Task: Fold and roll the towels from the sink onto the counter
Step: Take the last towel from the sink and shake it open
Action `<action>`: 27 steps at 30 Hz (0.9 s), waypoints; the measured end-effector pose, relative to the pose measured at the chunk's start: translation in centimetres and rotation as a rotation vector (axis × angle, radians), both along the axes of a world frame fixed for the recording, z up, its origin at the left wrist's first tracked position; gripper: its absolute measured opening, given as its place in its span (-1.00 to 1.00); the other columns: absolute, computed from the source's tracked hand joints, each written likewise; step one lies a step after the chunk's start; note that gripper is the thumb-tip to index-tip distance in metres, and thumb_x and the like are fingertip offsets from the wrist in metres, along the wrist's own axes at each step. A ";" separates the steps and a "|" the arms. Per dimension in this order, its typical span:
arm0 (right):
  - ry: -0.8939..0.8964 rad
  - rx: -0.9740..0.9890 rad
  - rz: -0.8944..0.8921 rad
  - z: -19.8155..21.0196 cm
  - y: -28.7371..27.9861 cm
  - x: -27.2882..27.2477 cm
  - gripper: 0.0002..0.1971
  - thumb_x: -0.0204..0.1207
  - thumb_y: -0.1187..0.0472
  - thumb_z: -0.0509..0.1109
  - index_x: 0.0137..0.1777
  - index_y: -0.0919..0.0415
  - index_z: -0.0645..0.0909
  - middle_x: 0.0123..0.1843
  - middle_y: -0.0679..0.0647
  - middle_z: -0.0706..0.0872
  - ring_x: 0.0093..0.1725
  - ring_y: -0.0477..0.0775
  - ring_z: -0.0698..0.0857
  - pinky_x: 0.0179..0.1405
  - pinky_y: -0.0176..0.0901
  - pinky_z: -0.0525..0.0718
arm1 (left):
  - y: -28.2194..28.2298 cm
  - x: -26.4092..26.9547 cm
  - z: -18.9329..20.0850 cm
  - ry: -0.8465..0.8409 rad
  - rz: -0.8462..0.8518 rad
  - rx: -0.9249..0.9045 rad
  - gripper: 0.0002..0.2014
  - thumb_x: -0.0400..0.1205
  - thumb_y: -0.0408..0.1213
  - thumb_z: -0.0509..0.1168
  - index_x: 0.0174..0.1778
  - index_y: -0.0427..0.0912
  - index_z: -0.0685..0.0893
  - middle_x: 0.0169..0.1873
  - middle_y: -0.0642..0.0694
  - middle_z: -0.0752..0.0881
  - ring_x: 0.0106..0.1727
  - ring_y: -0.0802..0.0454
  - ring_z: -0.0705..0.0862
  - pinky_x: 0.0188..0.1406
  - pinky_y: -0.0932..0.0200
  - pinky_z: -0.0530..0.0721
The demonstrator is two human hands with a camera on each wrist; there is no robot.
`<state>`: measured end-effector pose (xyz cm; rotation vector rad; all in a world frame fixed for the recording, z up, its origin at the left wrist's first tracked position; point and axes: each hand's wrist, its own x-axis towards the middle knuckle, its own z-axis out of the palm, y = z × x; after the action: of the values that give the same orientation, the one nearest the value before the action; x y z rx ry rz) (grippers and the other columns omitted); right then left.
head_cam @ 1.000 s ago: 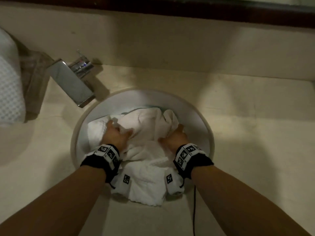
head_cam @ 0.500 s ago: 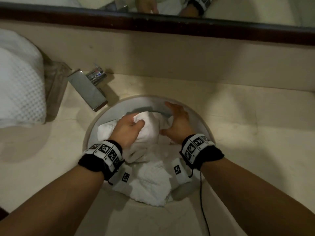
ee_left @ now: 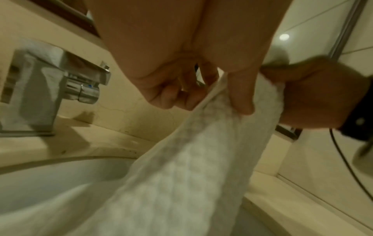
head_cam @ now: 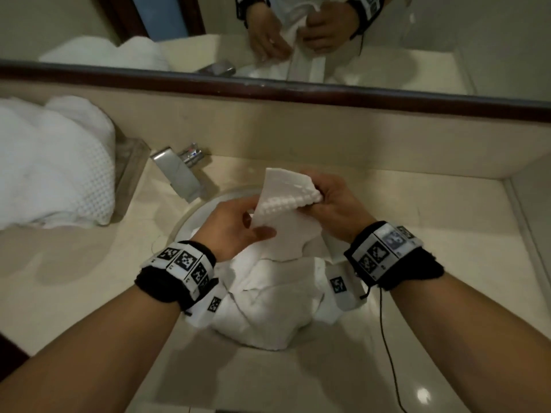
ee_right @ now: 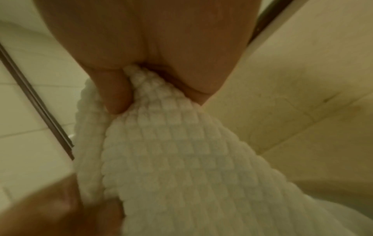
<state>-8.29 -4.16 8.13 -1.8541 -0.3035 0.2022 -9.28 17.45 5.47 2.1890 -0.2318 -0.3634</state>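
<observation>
A white waffle-weave towel point(head_cam: 286, 192) is lifted by one end above the round sink point(head_cam: 190, 216). My left hand point(head_cam: 238, 225) pinches its lower edge between thumb and fingers; the left wrist view shows the towel point(ee_left: 191, 159) hanging from that pinch. My right hand point(head_cam: 331, 204) grips the bunched upper edge, and the right wrist view shows the thumb pressed into the towel point(ee_right: 171, 151). The rest of the cloth trails down onto a heap of white towels point(head_cam: 274, 308) filling the basin.
A chrome faucet point(head_cam: 179, 171) stands at the sink's back left. A pile of white towels point(head_cam: 53, 165) lies on the beige counter point(head_cam: 432, 263) at the left. A dark-framed mirror point(head_cam: 298, 40) runs along the back wall. A thin black cable point(head_cam: 387, 353) hangs from my right wrist.
Both hands were down in the sink among the towels; they have come up together, holding one towel's end above the basin. The head view has tilted up, showing the mirror.
</observation>
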 end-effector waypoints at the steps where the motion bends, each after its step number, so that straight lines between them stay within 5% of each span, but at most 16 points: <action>1: -0.016 0.021 -0.021 1.1 -0.1 -0.5 -0.86 0.42 0.39 0.35 -0.07 0.37 0.70 -0.22 0.00 0.69 -0.22 -0.14 0.67 -0.25 -0.21 0.65 | 0.3 -0.2 0.1 0.015 -0.011 0.044 -0.68 0.51 -0.06 0.56 0.10 0.37 0.67 -0.05 0.26 0.77 -0.11 0.25 0.70 -0.03 0.18 0.69; 5: -0.118 0.079 -0.108 5.0 -0.6 -2.8 -0.90 0.47 0.45 0.43 -0.05 0.33 0.70 -0.20 0.04 0.72 -0.22 -0.21 0.67 -0.24 -0.34 0.66 | 1.2 -1.0 0.8 0.010 -0.040 0.210 -0.73 0.61 -0.05 0.45 0.23 0.18 0.76 0.14 0.14 0.75 0.16 0.09 0.66 0.11 0.12 0.57; 7: -0.187 0.084 -0.163 6.8 -0.8 -4.0 -0.86 0.46 0.42 0.45 -0.04 0.52 0.66 -0.17 0.16 0.70 -0.19 -0.10 0.66 -0.20 -0.24 0.65 | 1.7 -1.5 1.1 -0.022 -0.046 0.244 -0.79 0.60 -0.03 0.45 0.13 0.13 0.77 0.12 0.14 0.72 0.17 0.07 0.63 0.06 0.15 0.46; 9: -0.236 0.093 -0.200 8.5 -1.2 -5.3 -0.89 0.45 0.40 0.47 -0.04 0.38 0.70 -0.16 0.07 0.73 -0.16 -0.07 0.68 -0.16 -0.17 0.69 | 2.2 -2.2 1.5 -0.031 -0.068 0.239 -0.85 0.57 0.00 0.48 -0.04 0.07 0.73 0.06 0.13 0.70 0.12 0.06 0.61 -0.03 0.14 0.42; 12: -0.314 0.040 -0.275 11.3 -1.2 -7.8 -0.74 0.42 0.38 0.51 -0.10 -0.04 0.67 -0.23 -0.29 0.77 -0.19 -0.29 0.69 -0.16 -0.32 0.67 | 2.8 -3.1 2.5 -0.020 -0.143 0.141 -0.77 0.54 0.02 0.50 -0.12 -0.05 0.70 -0.06 0.05 0.74 0.06 0.00 0.65 -0.01 0.19 0.54; 15: -0.377 0.064 -0.356 14.0 -1.3 -10.5 -0.70 0.38 0.43 0.52 -0.06 -0.01 0.67 -0.20 -0.35 0.79 -0.14 -0.34 0.73 -0.12 -0.40 0.64 | 2.8 -4.5 4.1 0.048 -0.260 -0.103 -0.68 0.49 0.03 0.52 -0.14 -0.18 0.72 -0.05 0.07 0.80 0.11 0.04 0.73 0.29 -0.07 0.65; 17: -0.409 0.088 -0.393 15.7 -1.5 -12.1 -0.71 0.37 0.41 0.50 -0.01 0.03 0.68 -0.14 -0.31 0.82 -0.08 -0.25 0.77 -0.06 -0.31 0.68 | 2.5 -5.8 5.8 0.148 -0.288 -0.248 -0.66 0.45 0.18 0.49 -0.13 -0.02 0.82 0.13 0.15 0.81 0.22 0.10 0.74 0.30 -0.05 0.68; 19: -0.427 0.096 -0.415 17.1 -1.5 -13.6 -0.71 0.38 0.43 0.49 -0.01 0.04 0.68 -0.14 -0.30 0.82 -0.08 -0.24 0.78 -0.06 -0.30 0.70 | 1.9 -6.9 7.1 0.216 -0.320 -0.312 -0.69 0.56 0.24 0.36 0.03 0.14 0.80 0.29 -0.09 0.75 0.26 -0.13 0.72 0.19 -0.09 0.73; 23: -0.462 0.101 -0.434 19.2 -1.1 -16.4 -0.69 0.36 0.34 0.55 0.05 0.02 0.68 -0.08 -0.29 0.83 -0.03 -0.22 0.79 -0.03 -0.29 0.70 | 0.3 -8.4 7.4 0.151 -0.388 -0.212 -0.88 0.67 -0.31 0.39 0.09 -0.16 0.63 0.02 -0.19 0.73 -0.18 -0.06 0.71 -0.35 0.06 0.70; 25: -0.472 0.087 -0.437 20.1 -0.9 -17.6 -0.69 0.35 0.31 0.54 0.08 0.04 0.67 -0.06 -0.28 0.83 0.00 -0.21 0.79 -0.01 -0.27 0.71 | -0.3 -9.1 7.4 0.098 -0.443 -0.215 -0.71 0.60 -0.34 0.45 0.17 -0.09 0.54 0.08 -0.10 0.71 -0.31 0.11 0.68 -0.45 0.21 0.63; 27: -0.473 0.075 -0.450 20.8 -1.0 -18.6 -0.68 0.36 0.33 0.54 0.08 0.04 0.67 -0.05 -0.27 0.83 0.01 -0.20 0.79 0.00 -0.26 0.71 | -0.8 -9.6 7.6 -0.028 -0.484 -0.151 -0.63 0.59 -0.22 0.48 0.25 0.13 0.56 0.07 0.05 0.72 -0.33 0.22 0.64 -0.32 0.24 0.64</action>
<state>-26.93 -5.12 28.96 -1.8286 -0.2038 -0.5554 -18.89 16.67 13.04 1.9726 -0.7848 -0.5619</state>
